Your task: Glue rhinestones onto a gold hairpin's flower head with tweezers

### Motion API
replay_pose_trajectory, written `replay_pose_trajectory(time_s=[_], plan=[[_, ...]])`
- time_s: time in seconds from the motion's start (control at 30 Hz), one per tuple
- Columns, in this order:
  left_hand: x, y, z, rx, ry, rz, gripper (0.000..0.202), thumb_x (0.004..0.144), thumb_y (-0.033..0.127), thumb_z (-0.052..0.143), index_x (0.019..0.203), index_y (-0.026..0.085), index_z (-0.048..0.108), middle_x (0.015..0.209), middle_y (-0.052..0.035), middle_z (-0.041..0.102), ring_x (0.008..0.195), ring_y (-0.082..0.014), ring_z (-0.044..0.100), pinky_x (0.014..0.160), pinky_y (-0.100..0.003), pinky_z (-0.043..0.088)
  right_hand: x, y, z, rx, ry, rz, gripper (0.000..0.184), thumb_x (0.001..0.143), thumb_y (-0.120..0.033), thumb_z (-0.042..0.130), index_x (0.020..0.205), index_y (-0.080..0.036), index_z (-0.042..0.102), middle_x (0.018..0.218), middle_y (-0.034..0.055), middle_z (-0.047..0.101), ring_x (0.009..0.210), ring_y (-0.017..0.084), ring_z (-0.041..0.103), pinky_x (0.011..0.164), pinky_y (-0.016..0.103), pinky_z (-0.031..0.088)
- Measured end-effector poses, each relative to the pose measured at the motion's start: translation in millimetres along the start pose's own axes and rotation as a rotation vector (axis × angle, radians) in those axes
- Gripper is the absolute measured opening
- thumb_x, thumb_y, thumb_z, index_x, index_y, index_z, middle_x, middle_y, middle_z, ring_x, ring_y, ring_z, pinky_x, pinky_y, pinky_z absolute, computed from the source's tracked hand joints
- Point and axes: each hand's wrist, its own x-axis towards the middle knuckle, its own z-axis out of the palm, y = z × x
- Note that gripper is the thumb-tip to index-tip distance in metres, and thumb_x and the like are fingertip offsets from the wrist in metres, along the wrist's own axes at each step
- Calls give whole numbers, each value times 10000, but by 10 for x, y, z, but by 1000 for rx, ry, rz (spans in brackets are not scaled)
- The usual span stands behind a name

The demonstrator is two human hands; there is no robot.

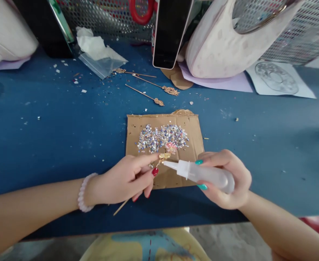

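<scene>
Pinches a slender gold-coloured metallic stick with an ornate head [164, 156] between the thumb and index finger of the left hand [124, 181], with the remaining fingers curled beneath. Holds the piece above a creased brown cardboard sheet [175, 179]. Grips a cloudy, translucent plastic squeeze bottle [212, 176] in the right hand [227, 181], closed around the barrel with teal-nailed thumb and fingers. Points the white tapered nozzle [172, 165] leftward, with the tip right at the ornate head; perhaps touching, though hard to tell at this size. Works just short of a spread of tiny glittering silver, blue and pale bits [162, 137], strewn across the cardboard. Wears a pale pink beaded bracelet [85, 192] on the left wrist. Sits at a blue tabletop [67, 145] scattered with white flecks. Faces, beyond the cardboard, three similar ornamented sticks [170, 90], near a clear plastic bag [102, 66] and crumpled white tissue [91, 45]. Faces, farther right, a white sheet with a grey ring-shaped drawing [277, 78].
</scene>
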Motion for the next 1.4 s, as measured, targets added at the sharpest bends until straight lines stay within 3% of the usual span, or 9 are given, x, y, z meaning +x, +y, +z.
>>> replay_pose_trajectory(time_s=[0.17,0.5,0.8,1.0,1.17,1.4], plan=[[11,-69,-19,49,-32,58,532,963,229,382,1487,154,336,609,36,647,370,-45,490,380,-110,384,14,-18,-2,-35,-3,-10,206,803,-262,674,972,-254,556,639,-1,618,394,129,500,343,285,398],[36,5,-44,96,-79,51,517,969,205,358,1485,174,342,630,23,663,391,-57,525,405,-119,422,25,-24,-2,-116,26,-71,179,860,-348,626,987,-236,570,649,12,636,451,153,577,365,273,439],[34,51,-43,49,-77,20,378,951,234,375,1293,147,510,614,25,646,374,-63,503,375,-136,386,-50,33,-49,-94,55,-75,243,827,-320,676,1047,-227,633,744,60,674,615,216,662,465,329,539],[44,63,-52,-15,-79,-5,313,937,242,381,1204,167,528,611,41,621,372,-52,483,381,-131,375,14,94,-37,71,40,-127,289,813,-248,670,1091,-193,614,664,11,597,486,159,555,404,316,455],[44,85,-64,-36,-87,-21,255,946,268,392,1128,163,537,617,37,619,381,-53,493,388,-137,383,92,122,-42,43,-20,-154,294,806,-279,655,1085,-220,584,559,-47,493,428,132,442,397,305,383],[38,14,-45,-118,-51,-11,263,973,273,386,1171,164,519,610,36,607,370,-55,484,361,-134,361,117,103,-60,-148,-58,-299,398,814,-250,621,1208,-204,587,723,59,629,555,195,535,462,373,484]])
